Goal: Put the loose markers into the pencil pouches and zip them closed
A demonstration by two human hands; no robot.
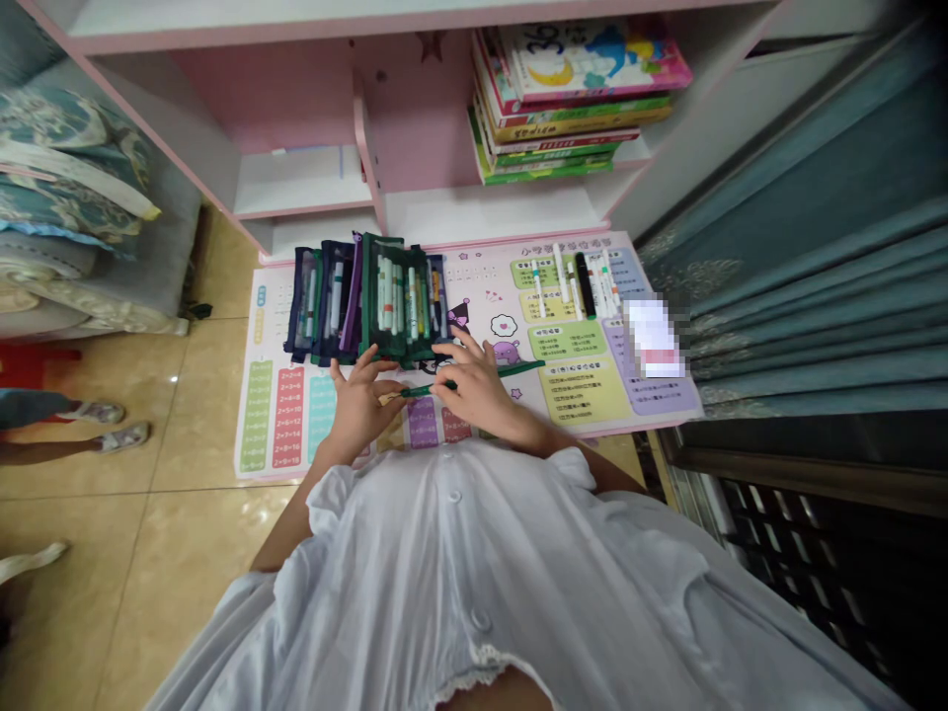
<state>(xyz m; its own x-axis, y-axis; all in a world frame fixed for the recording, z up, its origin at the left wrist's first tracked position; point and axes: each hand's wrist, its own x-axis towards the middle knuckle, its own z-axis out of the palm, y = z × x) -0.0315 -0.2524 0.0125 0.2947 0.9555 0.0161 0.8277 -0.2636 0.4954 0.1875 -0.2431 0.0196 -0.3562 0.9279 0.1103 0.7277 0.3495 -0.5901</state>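
Note:
My left hand (364,397) pinches one end of a narrow green zip pouch (527,368), seen nearly edge-on low over the desk mat. On the same green edge, close beside it, my right hand (474,383) has its thumb and forefinger closed; the strip runs on to the right behind it. Just beyond both hands lies a row of mesh zip pouches (381,341) with dark blue, purple and green edging, holding several markers. Loose white markers (561,272) and a black marker (585,284) rest on the mat to the right. Whether the held pouch contains anything is hidden.
The printed desk mat (256,395) covers the desk under a pink and white shelf (489,212). Stacked books (555,128) sit on the shelf. A blurred-out pale item (653,338) lies at the mat's right, beside a blue curtain (815,247). Another person's feet (111,425) show at left.

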